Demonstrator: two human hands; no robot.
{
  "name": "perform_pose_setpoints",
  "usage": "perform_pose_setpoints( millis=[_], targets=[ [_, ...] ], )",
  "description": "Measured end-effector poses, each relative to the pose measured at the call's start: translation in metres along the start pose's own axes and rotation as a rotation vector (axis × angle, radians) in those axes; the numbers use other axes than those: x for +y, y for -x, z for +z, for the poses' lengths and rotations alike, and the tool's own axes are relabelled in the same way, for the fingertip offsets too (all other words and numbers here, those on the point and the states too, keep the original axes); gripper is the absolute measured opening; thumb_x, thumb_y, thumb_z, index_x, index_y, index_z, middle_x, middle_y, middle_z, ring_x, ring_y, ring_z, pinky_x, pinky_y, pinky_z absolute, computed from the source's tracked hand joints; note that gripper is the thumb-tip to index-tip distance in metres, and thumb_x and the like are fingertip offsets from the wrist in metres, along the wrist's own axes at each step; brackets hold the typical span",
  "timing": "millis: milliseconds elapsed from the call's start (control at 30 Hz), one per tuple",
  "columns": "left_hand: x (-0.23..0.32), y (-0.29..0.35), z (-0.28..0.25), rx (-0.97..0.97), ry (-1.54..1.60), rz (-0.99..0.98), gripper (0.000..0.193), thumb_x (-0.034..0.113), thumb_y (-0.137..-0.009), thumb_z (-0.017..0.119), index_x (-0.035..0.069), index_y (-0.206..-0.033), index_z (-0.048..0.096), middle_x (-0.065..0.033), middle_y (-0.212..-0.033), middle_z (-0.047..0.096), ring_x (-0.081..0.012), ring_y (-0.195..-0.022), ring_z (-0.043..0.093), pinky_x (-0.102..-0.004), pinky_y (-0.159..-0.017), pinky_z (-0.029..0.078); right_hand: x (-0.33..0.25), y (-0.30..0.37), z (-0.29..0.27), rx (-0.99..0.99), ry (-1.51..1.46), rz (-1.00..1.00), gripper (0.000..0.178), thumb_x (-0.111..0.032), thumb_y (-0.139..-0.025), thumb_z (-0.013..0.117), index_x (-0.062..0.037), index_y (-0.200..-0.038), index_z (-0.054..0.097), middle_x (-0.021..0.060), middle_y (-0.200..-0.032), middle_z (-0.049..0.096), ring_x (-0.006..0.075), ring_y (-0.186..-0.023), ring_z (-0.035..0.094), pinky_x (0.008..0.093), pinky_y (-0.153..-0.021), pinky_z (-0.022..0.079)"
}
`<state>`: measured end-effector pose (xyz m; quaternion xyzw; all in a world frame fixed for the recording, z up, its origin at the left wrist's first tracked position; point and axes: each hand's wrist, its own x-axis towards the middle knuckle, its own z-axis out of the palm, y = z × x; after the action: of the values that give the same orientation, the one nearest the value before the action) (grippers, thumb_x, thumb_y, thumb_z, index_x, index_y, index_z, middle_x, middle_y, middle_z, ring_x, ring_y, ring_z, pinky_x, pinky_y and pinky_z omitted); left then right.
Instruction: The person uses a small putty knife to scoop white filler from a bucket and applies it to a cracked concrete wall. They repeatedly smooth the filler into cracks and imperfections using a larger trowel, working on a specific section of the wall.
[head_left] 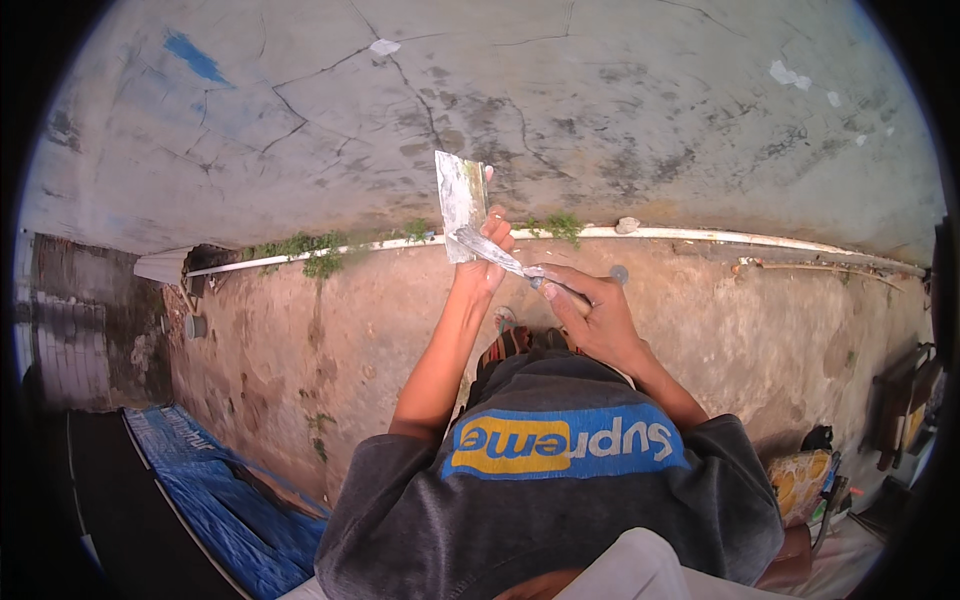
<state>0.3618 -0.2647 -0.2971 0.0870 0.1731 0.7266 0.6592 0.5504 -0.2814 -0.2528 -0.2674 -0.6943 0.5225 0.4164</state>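
Observation:
My left hand (495,232) grips a flat rectangular plate (460,190) smeared with white paste, its fingers curled round the right edge. In my right hand (598,312) is a putty knife (495,252), held by the handle. White paste coats its blade, which lies across the lower part of the plate. Both hands are in front of my body, before a grey wall (330,140) with dark cracks and stains. Part of my left palm is hidden behind the plate and blade.
A white pipe (720,236) runs along the wall's foot, with green weeds (322,258) and a stone (627,226) beside it. Stained concrete floor (390,330) spreads below. A blue tarp (225,500) lies at the lower left; assorted items (800,480) sit at the lower right.

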Motion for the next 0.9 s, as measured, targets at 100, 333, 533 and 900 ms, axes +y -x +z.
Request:
perform_pose_setpoints(
  millis=[100, 333, 533, 900],
  targets=[
    [0.001, 0.003, 0.003, -0.006, -0.024, -0.039, 0.056, 0.002, -0.088, 0.053, 0.018, -0.139, 0.035, 0.0024, -0.068, 0.045, -0.0033, -0.045, 0.026, -0.0179, -0.039, 0.022, -0.002, 0.001, 0.001, -0.025, 0.036, 0.023, 0.024, -0.006, -0.086, 0.057, 0.0017, -0.108, 0.062, 0.018, -0.086, 0.067, 0.0192, -0.07, 0.065, 0.0278, -0.064, 0.049],
    [-0.007, 0.005, 0.003, 0.159, -0.373, 0.04, 0.052, 0.004, -0.09, 0.052, 0.016, -0.138, 0.037, 0.003, -0.064, 0.043, -0.0038, -0.044, 0.027, -0.0184, -0.039, 0.023, 0.001, -0.004, 0.005, 0.017, 0.051, -0.004, 0.025, -0.008, -0.086, 0.057, -0.0002, -0.109, 0.062, 0.0168, -0.078, 0.066, 0.0204, -0.06, 0.064, 0.0291, -0.057, 0.048],
    [-0.006, 0.012, -0.011, 0.231, -0.169, -0.012, 0.043, 0.018, -0.095, 0.041, 0.012, -0.138, 0.034, 0.0013, -0.058, 0.041, -0.0056, -0.042, 0.033, -0.0184, -0.037, 0.024, 0.004, -0.013, 0.013, 0.084, 0.028, -0.035, 0.026, -0.008, -0.086, 0.057, 0.0003, -0.11, 0.062, 0.0187, -0.083, 0.067, 0.0219, -0.069, 0.067, 0.0289, -0.062, 0.049],
    [-0.009, 0.011, -0.019, -0.099, 0.13, -0.099, 0.047, 0.031, -0.097, 0.04, 0.014, -0.14, 0.031, 0.0002, -0.06, 0.042, -0.0055, -0.04, 0.033, -0.0186, -0.035, 0.026, -0.002, -0.021, -0.006, 0.098, 0.025, -0.025, 0.025, -0.009, -0.086, 0.058, 0.0005, -0.109, 0.063, 0.0192, -0.093, 0.067, 0.0248, -0.079, 0.067, 0.029, -0.07, 0.049]
  ],
)
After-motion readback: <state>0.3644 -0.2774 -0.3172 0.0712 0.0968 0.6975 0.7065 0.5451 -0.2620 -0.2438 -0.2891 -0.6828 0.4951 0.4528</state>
